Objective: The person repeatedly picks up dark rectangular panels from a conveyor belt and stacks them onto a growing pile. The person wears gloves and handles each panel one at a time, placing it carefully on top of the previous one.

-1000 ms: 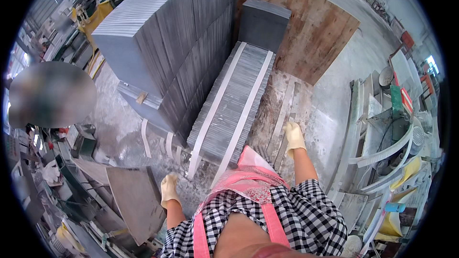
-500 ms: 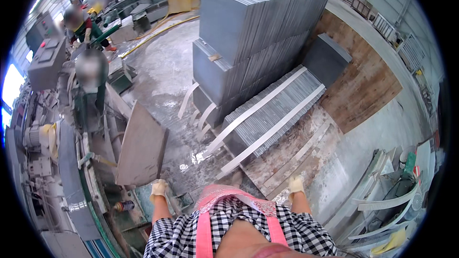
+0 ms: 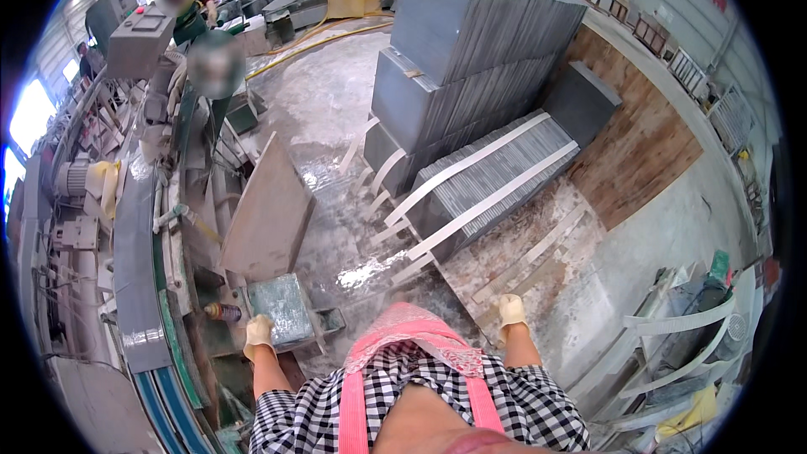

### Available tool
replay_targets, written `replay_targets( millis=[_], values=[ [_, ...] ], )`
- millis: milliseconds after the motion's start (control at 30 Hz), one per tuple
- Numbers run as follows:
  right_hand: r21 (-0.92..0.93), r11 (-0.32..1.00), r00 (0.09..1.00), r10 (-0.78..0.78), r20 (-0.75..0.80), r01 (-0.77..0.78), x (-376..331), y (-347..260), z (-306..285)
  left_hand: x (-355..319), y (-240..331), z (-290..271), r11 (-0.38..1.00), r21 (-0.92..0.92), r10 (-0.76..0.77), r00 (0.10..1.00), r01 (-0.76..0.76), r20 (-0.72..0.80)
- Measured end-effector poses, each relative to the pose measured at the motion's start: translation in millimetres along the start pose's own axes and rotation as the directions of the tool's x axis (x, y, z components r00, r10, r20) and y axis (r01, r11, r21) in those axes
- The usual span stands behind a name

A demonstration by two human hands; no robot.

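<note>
Both my hands wear pale yellow gloves and hold nothing. My left hand (image 3: 258, 334) hangs low at the left, its fingers loosely curled beside a small wet grey-green block (image 3: 282, 309). My right hand (image 3: 511, 312) hangs over the dusty wooden pallet (image 3: 538, 244), also loosely curled. Ahead lies a low bundle of grey stone slabs (image 3: 496, 176) bound with two white straps. Behind it rise tall stacks of grey slabs (image 3: 471, 50). A brownish slab (image 3: 267, 214) leans against the machine on my left.
A long machine line with a grey conveyor (image 3: 139, 261) runs down the left. Other people stand far up the left side. The concrete floor (image 3: 328, 109) is wet. White strapping loops on a rack (image 3: 672, 353) sit at the right. A wooden platform (image 3: 643, 151) lies beyond the pallet.
My view has swung left, from the slab stacks toward the machine line. Both arms have dropped lower, and my left hand now hangs by the small block.
</note>
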State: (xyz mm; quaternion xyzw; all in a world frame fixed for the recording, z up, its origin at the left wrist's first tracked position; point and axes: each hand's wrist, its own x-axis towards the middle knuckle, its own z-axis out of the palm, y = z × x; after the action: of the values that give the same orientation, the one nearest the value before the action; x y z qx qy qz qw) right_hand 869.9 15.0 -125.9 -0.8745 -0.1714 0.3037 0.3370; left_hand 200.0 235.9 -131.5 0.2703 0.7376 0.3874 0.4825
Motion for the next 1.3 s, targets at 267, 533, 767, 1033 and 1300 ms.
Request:
replay_targets(
  millis=[267,533,767,1033,1300],
  values=[
    [0.007,1.0,0.991,-0.015,0.133,0.014,-29,-8,19,-68,83,-30,0.956,-0.197,0.189,0.971,-0.215,-0.146],
    [-0.495,0.835,0.967,-0.164,0.196,0.241,-45,-11,76,-43,64,-176,0.815,0.329,0.579,0.685,-0.477,-0.442],
    [-0.1,0.942,0.935,-0.296,0.194,0.319,-140,-119,186,-46,38,-269,0.585,0.811,0.654,0.611,-0.033,-0.446],
    [-0.008,0.831,0.81,-0.539,0.232,0.556,-224,-200,227,-28,29,-273,0.377,0.879,0.69,0.546,0.291,-0.476],
    [-0.072,0.933,0.931,-0.342,0.128,0.353,-231,-157,221,-42,44,-271,0.322,0.895,0.775,0.458,0.309,-0.436]
  ],
)
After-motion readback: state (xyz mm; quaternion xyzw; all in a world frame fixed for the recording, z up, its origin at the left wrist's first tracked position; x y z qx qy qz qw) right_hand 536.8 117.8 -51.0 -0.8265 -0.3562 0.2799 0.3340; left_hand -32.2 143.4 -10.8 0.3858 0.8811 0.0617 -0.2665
